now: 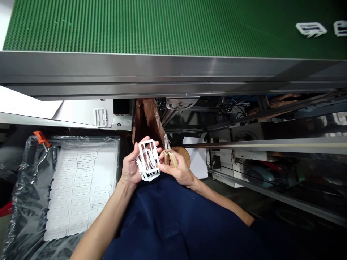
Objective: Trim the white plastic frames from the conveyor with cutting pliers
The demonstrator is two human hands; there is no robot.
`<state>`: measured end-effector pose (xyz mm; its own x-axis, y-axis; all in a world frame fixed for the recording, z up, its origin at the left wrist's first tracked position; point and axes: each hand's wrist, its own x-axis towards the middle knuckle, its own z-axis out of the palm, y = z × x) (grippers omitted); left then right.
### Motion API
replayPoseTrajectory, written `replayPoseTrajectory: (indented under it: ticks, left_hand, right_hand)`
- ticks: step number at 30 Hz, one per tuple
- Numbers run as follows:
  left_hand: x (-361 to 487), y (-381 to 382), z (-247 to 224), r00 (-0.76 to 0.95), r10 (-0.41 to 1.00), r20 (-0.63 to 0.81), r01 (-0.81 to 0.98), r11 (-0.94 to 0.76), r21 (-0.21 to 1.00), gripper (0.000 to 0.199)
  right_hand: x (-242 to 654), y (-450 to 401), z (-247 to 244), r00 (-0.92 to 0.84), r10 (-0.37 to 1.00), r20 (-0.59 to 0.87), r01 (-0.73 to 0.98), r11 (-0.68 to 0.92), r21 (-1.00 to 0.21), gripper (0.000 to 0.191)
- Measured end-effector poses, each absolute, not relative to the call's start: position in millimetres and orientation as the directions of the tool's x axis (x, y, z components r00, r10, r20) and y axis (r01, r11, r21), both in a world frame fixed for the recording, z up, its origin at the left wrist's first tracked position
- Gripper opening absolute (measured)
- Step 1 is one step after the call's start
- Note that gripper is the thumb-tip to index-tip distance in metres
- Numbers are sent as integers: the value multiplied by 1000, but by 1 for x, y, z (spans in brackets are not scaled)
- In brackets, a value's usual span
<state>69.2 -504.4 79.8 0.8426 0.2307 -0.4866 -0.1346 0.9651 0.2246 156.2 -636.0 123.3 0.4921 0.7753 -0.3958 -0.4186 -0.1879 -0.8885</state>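
White plastic frame parts (148, 169), stacked loosely on one another, rest in my left hand (131, 168), whose thumb and fingers curl round their edges. My right hand (179, 169) grips a pair of nippers (170, 159) with tan handles, their metal jaws pointing up and away from me. The fingertips of that hand also touch the right edge of the frame parts. How many parts are in the stack I cannot tell.
A green conveyor belt (151, 27) with a metal rail (173, 68) runs across the front, carrying white parts (311, 29) at far right. One similar part (101, 117) lies on the left ledge. A plastic-lined bin (32, 187) holds rows of parts (81, 187). A brown bag (146, 117) hangs ahead.
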Motion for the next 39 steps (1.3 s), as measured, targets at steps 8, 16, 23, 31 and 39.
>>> replayPoseTrajectory:
  ticks: [8, 16, 23, 31, 39]
  left_hand:
    - [69, -503, 75, 853, 223, -472, -131, 967, 219, 33]
    - [67, -504, 72, 864, 223, -452, -133, 966, 222, 33]
    - [67, -504, 73, 853, 224, -472, -124, 965, 233, 32]
    - [71, -505, 81, 843, 212, -494, -117, 969, 216, 34]
    - [75, -502, 82, 816, 186, -547, -94, 977, 193, 40]
  right_hand:
    - [156, -636, 123, 485, 780, -395, -420, -188, -888, 22]
    - [157, -638, 122, 467, 788, -402, -440, -188, -878, 24]
    - [157, -639, 119, 438, 794, -422, -504, -173, -847, 29]
    - [159, -637, 119, 584, 732, -352, -324, -188, -927, 20]
    - [170, -648, 122, 608, 734, -303, -229, -203, -952, 18]
